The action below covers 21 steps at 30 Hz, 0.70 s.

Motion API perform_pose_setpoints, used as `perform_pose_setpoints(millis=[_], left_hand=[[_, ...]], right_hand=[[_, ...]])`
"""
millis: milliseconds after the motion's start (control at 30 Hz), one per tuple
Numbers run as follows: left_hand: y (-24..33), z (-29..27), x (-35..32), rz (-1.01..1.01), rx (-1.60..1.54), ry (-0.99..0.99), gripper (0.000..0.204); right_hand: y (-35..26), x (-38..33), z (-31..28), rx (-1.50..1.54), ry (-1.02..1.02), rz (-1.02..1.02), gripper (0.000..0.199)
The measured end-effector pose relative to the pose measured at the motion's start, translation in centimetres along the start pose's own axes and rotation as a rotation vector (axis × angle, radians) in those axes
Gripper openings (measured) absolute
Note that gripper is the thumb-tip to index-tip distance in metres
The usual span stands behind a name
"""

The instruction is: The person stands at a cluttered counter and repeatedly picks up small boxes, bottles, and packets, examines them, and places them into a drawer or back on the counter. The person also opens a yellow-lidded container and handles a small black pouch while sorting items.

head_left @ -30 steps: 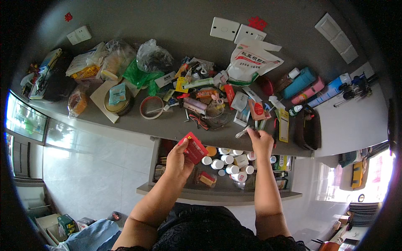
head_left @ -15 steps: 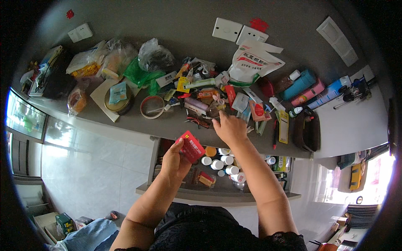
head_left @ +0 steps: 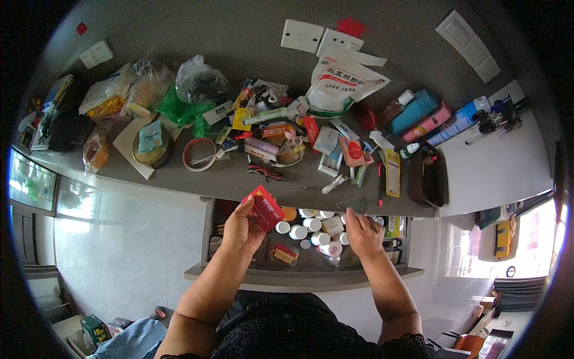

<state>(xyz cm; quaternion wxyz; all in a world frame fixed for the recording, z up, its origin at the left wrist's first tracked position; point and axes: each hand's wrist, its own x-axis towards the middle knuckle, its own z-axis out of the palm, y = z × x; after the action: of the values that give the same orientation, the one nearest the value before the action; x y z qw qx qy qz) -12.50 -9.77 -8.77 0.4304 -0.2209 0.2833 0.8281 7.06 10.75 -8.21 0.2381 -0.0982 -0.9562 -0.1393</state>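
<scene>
My left hand point(head_left: 240, 226) grips a flat red card point(head_left: 264, 208) with pale print, holding it tilted above the left part of an open drawer point(head_left: 239, 276). My right hand point(head_left: 363, 232) is closed over the drawer's right side, fingertips near the counter's front edge. A thin, see-through piece point(head_left: 353, 205) shows at those fingertips; its kind is unclear. Several white-capped bottles point(head_left: 312, 225) stand in the drawer between my hands. Beside them lie an orange lid point(head_left: 289, 213) and a small red and yellow packet point(head_left: 283, 253).
The counter point(head_left: 299, 194) carries a pile of small boxes and packets, a tape roll point(head_left: 199, 154), a round tin point(head_left: 153, 148), a white cable point(head_left: 334, 184), a white pouch point(head_left: 341, 84) and a dark tray point(head_left: 427, 179). Plastic bags point(head_left: 200, 81) sit at the back left.
My right hand has moved from the counter pile toward me, down over the drawer's right side. A white cable now shows on the counter. My left hand still holds the red card.
</scene>
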Motion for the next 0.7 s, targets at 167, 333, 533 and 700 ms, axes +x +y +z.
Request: perform_pose_setpoints(millis=[167,333,533,700], left_hand=[[-1.2,0.7,0.2,-0.001,0.013,-0.004,0.026],[-1.4,0.6,0.4,0.001,0.001,0.038,0.026],[-1.1,0.0,0.2,-0.012,0.003,0.023,0.024],[-1.2,-0.5,0.4,-0.020,-0.032,-0.010,0.022]], right_hand=[[0.5,0.4,2.1,0.029,-0.021,0.063,0.020],[0.7,2.0,2.8,0.058,-0.197,0.235,0.015],[-2.2,9.5,2.7,0.418,-0.173,0.354,0.024],[-4.5,16.2,5.7,0.383,-0.238,0.503,0.031]])
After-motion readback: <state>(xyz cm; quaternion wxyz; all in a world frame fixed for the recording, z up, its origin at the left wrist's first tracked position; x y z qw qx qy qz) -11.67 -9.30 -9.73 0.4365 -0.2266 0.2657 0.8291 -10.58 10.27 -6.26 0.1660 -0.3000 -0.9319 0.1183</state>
